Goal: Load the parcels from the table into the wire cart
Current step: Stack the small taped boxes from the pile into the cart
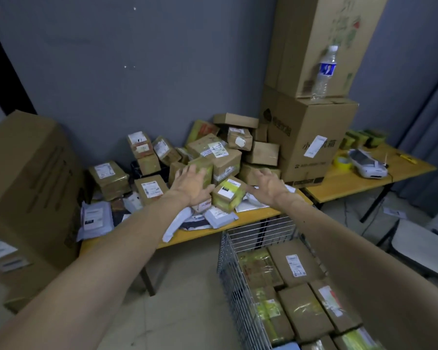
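Table (200,232) parcels (225,157) beneath left hand (192,185), right hand (269,184); fingers (259,174) spread.

Centre frame: your parcels (214,154) sit heaped on the yellow table (200,233). Brown labelled cartons, some yellow-taped; grey mailers (94,219) flat along the heap's lower edge. Lower right: wire cart (228,263), cartons (295,265) packed flat inside.
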